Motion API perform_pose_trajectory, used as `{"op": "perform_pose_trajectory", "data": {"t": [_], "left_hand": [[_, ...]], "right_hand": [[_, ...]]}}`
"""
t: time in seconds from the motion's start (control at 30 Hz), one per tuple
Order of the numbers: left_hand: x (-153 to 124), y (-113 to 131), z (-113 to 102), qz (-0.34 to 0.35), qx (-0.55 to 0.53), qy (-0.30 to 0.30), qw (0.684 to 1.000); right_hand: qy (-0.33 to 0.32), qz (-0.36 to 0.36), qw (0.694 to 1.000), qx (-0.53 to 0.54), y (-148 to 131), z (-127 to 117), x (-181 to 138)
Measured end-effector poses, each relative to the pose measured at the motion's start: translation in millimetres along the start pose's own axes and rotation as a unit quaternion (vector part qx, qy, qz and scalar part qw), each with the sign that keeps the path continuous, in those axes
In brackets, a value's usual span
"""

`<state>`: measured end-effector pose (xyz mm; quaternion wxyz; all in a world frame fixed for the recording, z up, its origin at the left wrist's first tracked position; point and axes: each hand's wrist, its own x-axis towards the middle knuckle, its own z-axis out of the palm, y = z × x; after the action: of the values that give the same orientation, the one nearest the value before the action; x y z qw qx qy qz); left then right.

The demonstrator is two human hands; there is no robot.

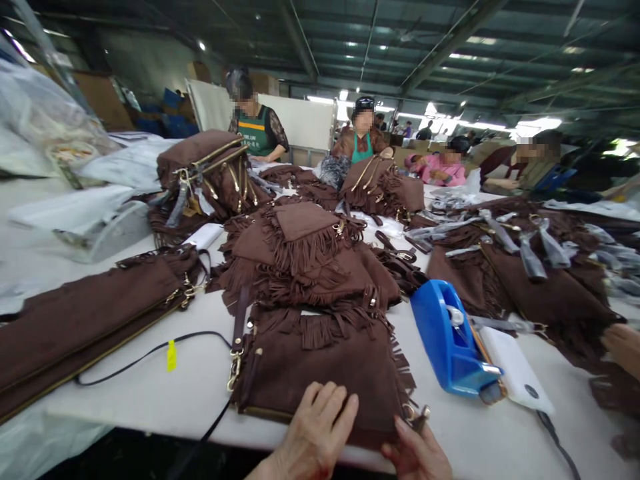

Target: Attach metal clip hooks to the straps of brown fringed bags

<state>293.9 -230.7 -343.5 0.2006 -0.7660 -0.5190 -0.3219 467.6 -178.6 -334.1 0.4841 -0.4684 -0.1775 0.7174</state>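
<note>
A brown suede fringed bag point(325, 360) lies flat at the near edge of the white table point(150, 393), with a gold chain clasp on its left side. My left hand point(315, 433) rests on the bag's near edge, fingers stretched flat on the suede. My right hand point(417, 453) is at the bag's near right corner, fingers curled by a small metal ring or clasp point(419, 417); whether it grips the clasp is unclear.
A blue tape dispenser point(450, 340) stands right of the bag, with a white pad beside it. More brown fringed bags are piled mid-table point(305, 260) and at left point(80, 320). A black cable with a yellow tag point(171, 355) crosses the table. Several people work at the far side.
</note>
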Motion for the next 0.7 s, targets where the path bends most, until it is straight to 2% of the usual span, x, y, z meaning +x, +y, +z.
{"op": "perform_pose_trajectory", "data": {"t": [0.23,0.5,0.63,0.7], "left_hand": [[9.7,-13.4,-31.8,0.002,0.019,-0.051,0.998],[5.4,-11.5,-18.2,-0.018,0.001,-0.006,1.0],[4.1,-16.7,-26.6,-0.026,0.0,-0.018,0.999],[-4.2,-16.4,-35.0,-0.034,-0.013,-0.001,0.999]], "right_hand": [[-0.002,0.021,1.0,0.017,-6.1,-1.4,6.5],[0.044,0.02,0.999,-0.008,-8.4,-4.3,9.6],[0.061,0.029,0.998,0.003,-12.7,-3.7,11.3],[0.067,0.034,0.997,0.014,-18.0,-5.3,12.2]]}}
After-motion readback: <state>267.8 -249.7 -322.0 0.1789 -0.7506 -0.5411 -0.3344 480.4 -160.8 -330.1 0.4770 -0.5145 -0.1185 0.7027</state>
